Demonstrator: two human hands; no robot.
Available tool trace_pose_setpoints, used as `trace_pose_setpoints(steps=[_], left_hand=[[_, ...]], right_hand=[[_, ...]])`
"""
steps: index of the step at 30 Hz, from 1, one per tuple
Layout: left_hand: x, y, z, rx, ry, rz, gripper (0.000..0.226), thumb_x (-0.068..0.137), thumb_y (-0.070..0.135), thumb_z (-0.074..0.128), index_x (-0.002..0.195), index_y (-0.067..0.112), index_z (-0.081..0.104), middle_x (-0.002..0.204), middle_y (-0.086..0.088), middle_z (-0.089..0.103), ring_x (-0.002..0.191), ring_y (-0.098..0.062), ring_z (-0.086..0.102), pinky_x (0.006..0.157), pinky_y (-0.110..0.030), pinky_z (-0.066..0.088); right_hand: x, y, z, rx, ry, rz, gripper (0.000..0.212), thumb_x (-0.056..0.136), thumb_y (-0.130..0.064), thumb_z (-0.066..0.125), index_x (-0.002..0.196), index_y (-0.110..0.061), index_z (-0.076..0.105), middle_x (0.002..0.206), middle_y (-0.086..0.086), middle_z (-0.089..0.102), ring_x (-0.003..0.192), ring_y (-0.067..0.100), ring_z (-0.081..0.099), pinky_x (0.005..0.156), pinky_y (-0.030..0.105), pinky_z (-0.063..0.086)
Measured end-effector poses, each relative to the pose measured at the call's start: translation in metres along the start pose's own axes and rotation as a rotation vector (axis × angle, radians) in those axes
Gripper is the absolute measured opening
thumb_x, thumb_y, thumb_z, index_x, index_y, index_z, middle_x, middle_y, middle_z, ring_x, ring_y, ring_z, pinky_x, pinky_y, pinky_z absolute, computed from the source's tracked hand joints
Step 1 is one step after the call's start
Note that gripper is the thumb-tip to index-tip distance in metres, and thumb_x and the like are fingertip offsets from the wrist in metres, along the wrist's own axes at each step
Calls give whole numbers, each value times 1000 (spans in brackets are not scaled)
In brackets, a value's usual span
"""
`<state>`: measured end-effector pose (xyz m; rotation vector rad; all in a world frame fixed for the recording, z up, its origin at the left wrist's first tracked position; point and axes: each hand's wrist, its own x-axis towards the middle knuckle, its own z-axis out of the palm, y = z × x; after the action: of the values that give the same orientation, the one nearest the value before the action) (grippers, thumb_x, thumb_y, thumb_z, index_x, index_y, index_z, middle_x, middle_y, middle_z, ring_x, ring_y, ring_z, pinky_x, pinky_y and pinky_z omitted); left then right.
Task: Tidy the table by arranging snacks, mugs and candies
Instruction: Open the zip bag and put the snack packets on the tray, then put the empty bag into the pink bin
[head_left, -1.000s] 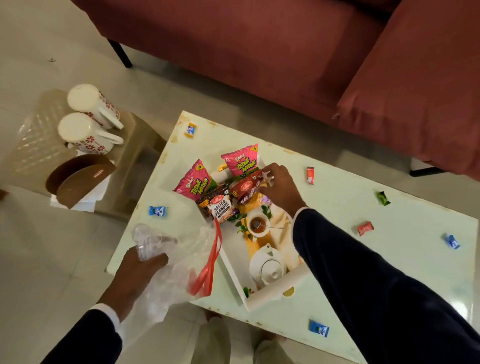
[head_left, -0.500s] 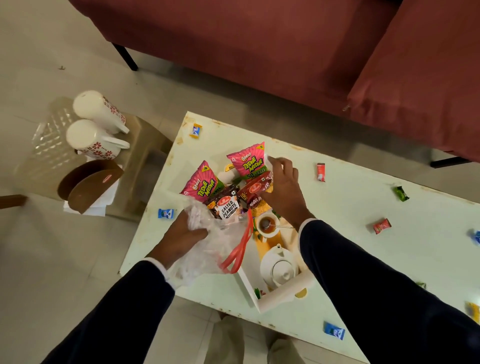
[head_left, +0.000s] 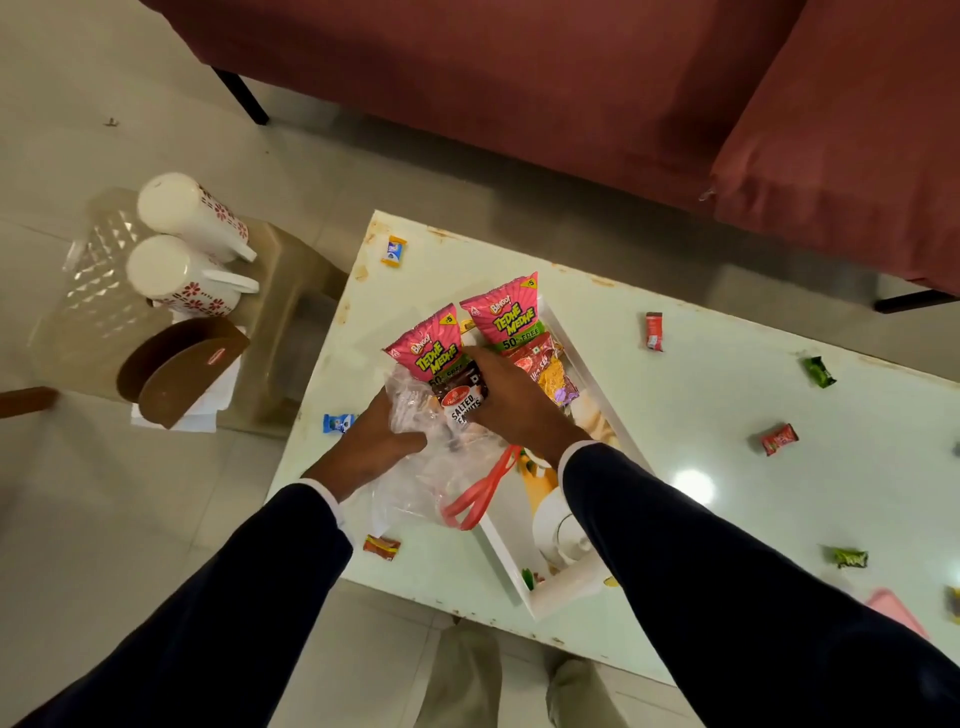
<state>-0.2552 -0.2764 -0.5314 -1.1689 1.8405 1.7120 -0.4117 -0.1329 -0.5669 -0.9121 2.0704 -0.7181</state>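
Note:
Two pink snack packets (head_left: 511, 317) stand at the far end of a white tray (head_left: 571, 587) on the pale green table (head_left: 727, 467). My right hand (head_left: 511, 397) grips a dark salted peanuts packet (head_left: 462, 402) beside them. A clear plastic bag (head_left: 426, 467) with red handles (head_left: 480, 493) lies just left of the tray, and my left hand (head_left: 376, 441) holds its rim. Wrapped candies lie scattered: blue (head_left: 335, 422), orange (head_left: 393, 250), red (head_left: 653, 330), green (head_left: 819, 371), red (head_left: 778, 438). Two white floral mugs (head_left: 182, 270) stand on a stool at left.
A brown napkin holder (head_left: 176, 369) sits by the mugs on the beige stool (head_left: 280, 291). A maroon sofa (head_left: 571, 78) runs behind the table. A white teapot (head_left: 558, 530) sits in the tray, partly hidden by my right sleeve. More candies lie near the table's near edge (head_left: 382, 546).
My left hand brought the plastic bag up from the table's near edge to the packets. My right hand moved from the tray's far side onto the salted peanuts packet.

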Motion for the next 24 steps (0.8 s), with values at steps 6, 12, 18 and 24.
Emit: trace_pose_setpoints(steps=[6, 12, 18, 24], left_hand=[[-26, 0, -4, -142, 121, -72, 48, 86, 13, 76, 127, 24, 54, 107, 11, 68, 100, -13, 66, 70, -22, 50], [-108, 23, 20, -423, 132, -19, 20, 91, 18, 73, 111, 14, 73, 103, -5, 79, 97, -27, 75, 81, -35, 58], [-168, 68, 66, -577, -128, 39, 47, 92, 50, 66, 132, 26, 65, 128, 2, 71, 116, -16, 69, 90, -31, 57], [-224, 94, 98, -576, -326, 59, 79, 65, 74, 78, 129, 29, 67, 134, -5, 68, 127, -27, 61, 110, -51, 43]], right_hand=[[-33, -21, -31, 117, 223, 33, 63, 89, -21, 72, 145, -23, 43, 140, 3, 53, 124, 19, 54, 100, 41, 52], [-144, -93, -50, -215, 386, -160, 60, 89, -59, 61, 138, -24, 55, 155, 2, 40, 143, 25, 33, 118, 40, 27], [-228, -142, -34, -244, 318, 62, 120, 68, -87, 58, 161, -24, 15, 169, 6, -9, 156, 29, -9, 124, 58, 11], [-298, -150, -70, 249, 295, 150, 103, 73, -49, 83, 155, -45, 21, 159, -19, 30, 134, -8, 38, 101, 5, 39]])
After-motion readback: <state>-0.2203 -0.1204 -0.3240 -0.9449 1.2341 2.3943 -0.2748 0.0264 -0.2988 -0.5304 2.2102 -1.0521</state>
